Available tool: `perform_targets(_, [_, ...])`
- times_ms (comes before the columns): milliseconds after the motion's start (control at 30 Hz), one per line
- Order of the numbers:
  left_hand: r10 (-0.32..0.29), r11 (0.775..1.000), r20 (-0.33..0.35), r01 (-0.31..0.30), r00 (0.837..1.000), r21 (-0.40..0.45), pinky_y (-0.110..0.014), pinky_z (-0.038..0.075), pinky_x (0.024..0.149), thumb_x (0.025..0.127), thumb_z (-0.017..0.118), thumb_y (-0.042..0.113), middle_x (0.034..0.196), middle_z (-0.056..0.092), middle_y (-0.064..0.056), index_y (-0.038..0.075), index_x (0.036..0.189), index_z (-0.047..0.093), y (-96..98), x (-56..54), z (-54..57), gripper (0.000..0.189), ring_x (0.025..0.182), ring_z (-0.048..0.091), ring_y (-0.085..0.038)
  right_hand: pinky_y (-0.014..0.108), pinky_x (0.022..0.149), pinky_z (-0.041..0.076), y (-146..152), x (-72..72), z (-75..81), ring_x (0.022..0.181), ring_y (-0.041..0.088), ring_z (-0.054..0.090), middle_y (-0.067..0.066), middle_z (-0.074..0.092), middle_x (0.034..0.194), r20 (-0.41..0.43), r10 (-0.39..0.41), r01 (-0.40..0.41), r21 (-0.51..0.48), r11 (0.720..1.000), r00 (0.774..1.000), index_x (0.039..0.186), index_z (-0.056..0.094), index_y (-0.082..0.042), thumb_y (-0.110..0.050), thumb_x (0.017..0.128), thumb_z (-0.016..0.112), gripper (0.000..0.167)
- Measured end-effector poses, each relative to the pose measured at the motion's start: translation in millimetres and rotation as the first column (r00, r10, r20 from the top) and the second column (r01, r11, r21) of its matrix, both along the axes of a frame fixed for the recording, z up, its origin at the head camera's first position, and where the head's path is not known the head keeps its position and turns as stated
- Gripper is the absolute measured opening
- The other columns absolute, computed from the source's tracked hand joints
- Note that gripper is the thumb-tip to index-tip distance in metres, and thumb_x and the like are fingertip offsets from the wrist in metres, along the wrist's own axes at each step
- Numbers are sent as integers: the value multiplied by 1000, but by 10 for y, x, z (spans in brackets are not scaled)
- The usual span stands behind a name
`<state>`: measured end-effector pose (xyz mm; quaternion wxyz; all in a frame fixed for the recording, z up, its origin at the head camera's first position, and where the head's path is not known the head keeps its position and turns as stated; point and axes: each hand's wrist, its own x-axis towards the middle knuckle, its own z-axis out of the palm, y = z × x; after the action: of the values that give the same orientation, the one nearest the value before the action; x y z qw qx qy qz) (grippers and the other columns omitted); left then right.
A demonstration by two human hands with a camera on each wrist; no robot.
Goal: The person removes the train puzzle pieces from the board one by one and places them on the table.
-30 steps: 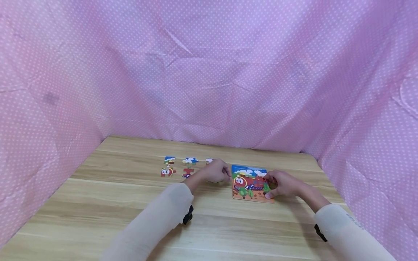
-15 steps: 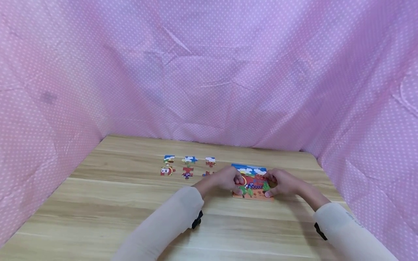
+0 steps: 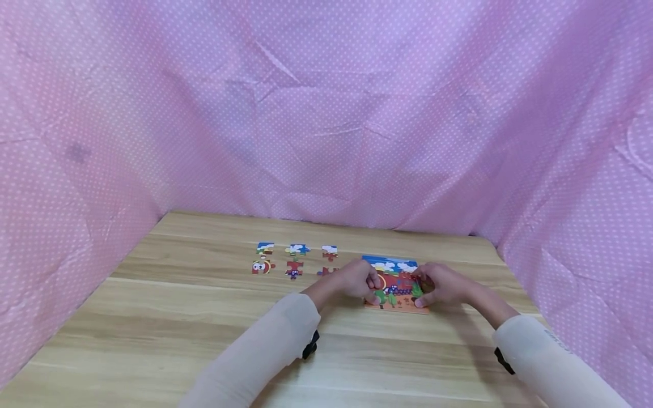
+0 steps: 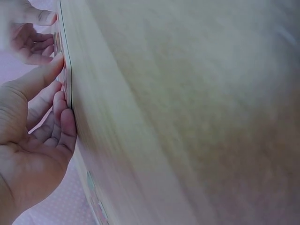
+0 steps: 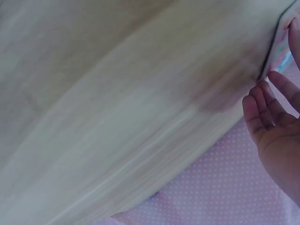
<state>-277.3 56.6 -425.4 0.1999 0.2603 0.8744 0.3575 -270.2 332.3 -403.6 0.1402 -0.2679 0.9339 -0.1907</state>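
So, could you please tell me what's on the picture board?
The left hand and right hand overlap opposite sides of the picture board; printed artwork shows between them, but what they cover cannot be seen.

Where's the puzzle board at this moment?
In the head view, the board lies right of centre on the table, between the left hand and right hand, right of the loose pieces.

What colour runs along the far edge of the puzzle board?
The puzzle board is blue along its far edge; head view shows it best.
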Motion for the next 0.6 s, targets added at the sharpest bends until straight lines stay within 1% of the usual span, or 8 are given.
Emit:
perform_targets(100, [5, 1000, 10, -6, 1000, 8, -21, 48, 70, 80, 90, 16, 87, 65, 4, 12, 95, 71, -5, 2, -10, 24, 80, 57, -9, 36, 76, 45, -49, 24, 49, 89, 22, 52, 5, 59, 98, -44, 10, -10, -3, 1000, 999, 126, 66, 0, -37, 83, 87, 61])
perform_targets(167, [4, 1000, 11, -4, 1000, 13, -21, 48, 70, 80, 90, 16, 87, 65, 4, 12, 95, 71, -10, -2, -16, 24, 80, 57, -9, 37, 78, 46, -100, 42, 75, 90, 23, 54, 5, 62, 101, -66, 22, -23, -10, 1000, 998, 125, 68, -4, -37, 84, 86, 55])
perform_targets(267, [-7, 1000, -1, 7, 1000, 13, -21, 48, 69, 80, 90, 17, 87, 64, 3, 12, 97, 71, -22, -8, -21, 26, 80, 57, -9, 40, 82, 51, -205, 78, 92, 94, 22, 60, 3, 67, 107, -85, 71, -74, -34, 997, 994, 121, 70, -6, -32, 88, 83, 44])
perform_targets(333, [-16, 1000, -11, 16, 1000, 7, -21, 48, 70, 79, 91, 17, 87, 64, 3, 12, 99, 71, -24, -16, -20, 28, 80, 57, -9, 39, 80, 52, -286, 108, 90, 92, 21, 61, 2, 69, 104, -83, 105, -110, -63, 992, 991, 118, 72, -6, -27, 90, 81, 36])
perform_targets(400, [-24, 1000, -20, 24, 1000, -3, -21, 47, 70, 79, 91, 17, 88, 64, 3, 10, 102, 71, -26, -22, -11, 32, 80, 56, -9, 35, 76, 52, -363, 144, 73, 90, 20, 61, 2, 70, 100, -99, 134, -143, -84, 986, 986, 114, 72, -4, -22, 90, 81, 31])
perform_targets(500, [-32, 999, -28, 32, 999, -19, -21, 47, 70, 78, 91, 17, 87, 63, 3, 8, 104, 70, -26, -25, 2, 35, 78, 56, -8, 28, 68, 47, -452, 185, 21, 80, 17, 56, 0, 66, 89, -123, 158, -170, -95, 981, 980, 109, 72, -3, -17, 89, 82, 27])
perform_targets(600, [-41, 999, -36, 40, 999, -31, -20, 47, 70, 78, 91, 17, 86, 63, 3, 7, 104, 69, -23, -30, 24, 35, 77, 56, -8, 25, 64, 43, -494, 205, -26, 75, 14, 52, -4, 61, 81, -153, 168, -183, -90, 979, 974, 104, 71, -3, -13, 88, 82, 22])
